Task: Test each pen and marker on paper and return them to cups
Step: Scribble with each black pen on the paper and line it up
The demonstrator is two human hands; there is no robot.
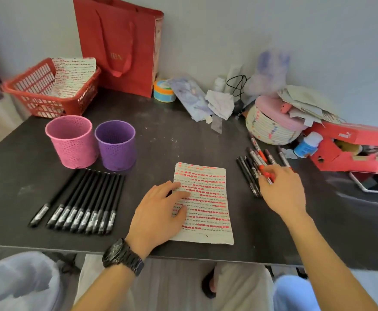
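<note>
A sheet of paper (208, 212) covered in rows of red marks lies at the table's front middle. My left hand (159, 212) rests flat on its left side, fingers straight. My right hand (281, 189) reaches over a loose group of markers (254, 162) to the right of the paper, and its fingers pinch a red-and-white marker (264, 171). A row of several black pens (80, 205) lies side by side at the left. Behind them stand a pink cup (71, 142) and a purple cup (116, 145); no pen stands up above either rim.
A red basket (40, 90) with marked paper and a red gift bag (118, 46) stand at the back left. Tape, crumpled paper, a woven basket (271, 129) and a red shoebox (349, 151) crowd the back right. The table's front edge (71, 249) runs below my wrists.
</note>
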